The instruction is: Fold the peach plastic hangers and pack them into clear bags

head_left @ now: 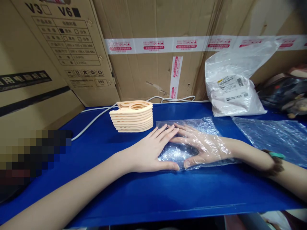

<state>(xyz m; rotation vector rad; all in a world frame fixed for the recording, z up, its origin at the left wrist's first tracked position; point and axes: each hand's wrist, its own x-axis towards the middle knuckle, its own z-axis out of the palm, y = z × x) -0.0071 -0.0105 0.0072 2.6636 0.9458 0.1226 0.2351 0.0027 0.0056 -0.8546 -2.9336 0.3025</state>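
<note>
A clear plastic bag (178, 155) lies flat on the blue tabletop (182, 195). My right hand (200, 145) is inside it, with the film over its back and its fingers spread. My left hand (151, 150) rests palm down on the bag's left side, fingers stretched out and touching the right hand's fingertips through or beside the film. Just beyond my left hand stands a neat stack of peach-coloured plastic pieces (131, 119) with curved cut-outs; their exact kind is unclear.
Another clear bag (271, 137) lies at the right. Behind it stands a white plastic parcel bag (235, 92) with a printed label. Cardboard boxes (153, 19) wall the back and left. A white cable (93, 124) runs along the rear, and a dark, pixelated object (35, 159) sits at the left.
</note>
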